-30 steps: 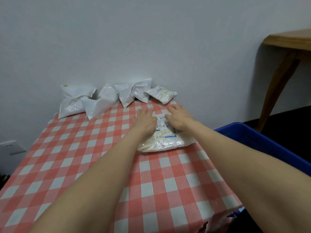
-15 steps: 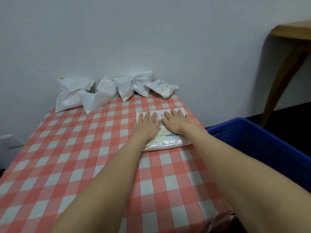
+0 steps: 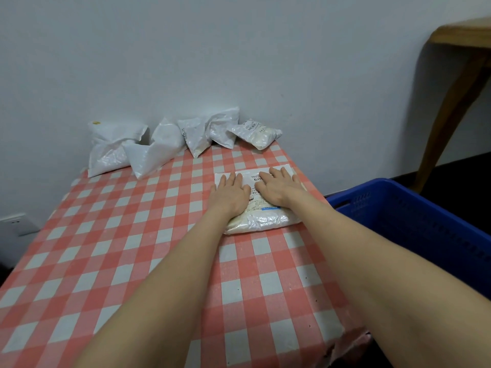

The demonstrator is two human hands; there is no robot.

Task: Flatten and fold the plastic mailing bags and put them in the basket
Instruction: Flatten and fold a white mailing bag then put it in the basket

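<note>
Checked tablecloth point(image 3: 111, 261), pale wall point(image 3: 239, 62), wooden table point(image 3: 459, 35)

The left hand point(image 3: 230, 194) and right hand point(image 3: 279, 187) hide most of the label point(image 3: 253, 199) on the mailing bag point(image 3: 263, 222).

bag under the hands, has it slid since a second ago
No. The bag lies on the same checks of the tablecloth, near its right edge.

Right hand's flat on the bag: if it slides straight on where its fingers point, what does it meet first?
The right hand would leave the pressed bag, cross bare tablecloth, then probably meet the labelled bag by the wall; depth is unclear.
</note>
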